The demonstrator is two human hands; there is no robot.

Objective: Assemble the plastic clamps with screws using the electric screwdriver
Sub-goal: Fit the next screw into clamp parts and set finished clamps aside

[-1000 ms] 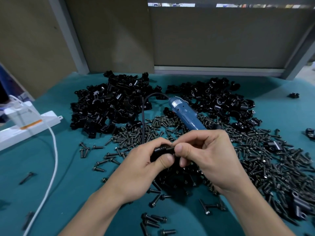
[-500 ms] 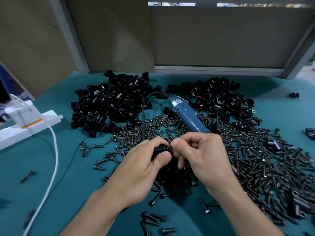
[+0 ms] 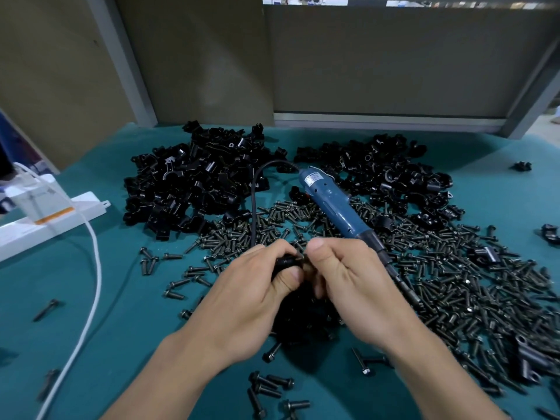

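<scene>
My left hand (image 3: 251,301) grips a black plastic clamp (image 3: 286,262) between thumb and fingers above the table's middle. My right hand (image 3: 348,283) meets it from the right, thumb and fingers pinching a small screw at the clamp's end; the screw is mostly hidden. The blue electric screwdriver (image 3: 333,204) lies on the table behind my hands, its tip pointing toward the near right and its black cord looping left. Dark screws (image 3: 454,286) are spread thickly across the centre and right. Two heaps of black clamps sit at the far left (image 3: 194,183) and far right (image 3: 388,177).
A white power strip (image 3: 51,219) with a plug and a white cable (image 3: 91,286) lies at the left on the teal table mat (image 3: 106,313). Loose screws (image 3: 272,386) lie near the front edge. Grey partition panels (image 3: 378,62) close off the back.
Both hands have drifted slightly away from me with the clamp, and more of the screwdriver's front end now shows beside my right hand. The grip on the clamp is unchanged.
</scene>
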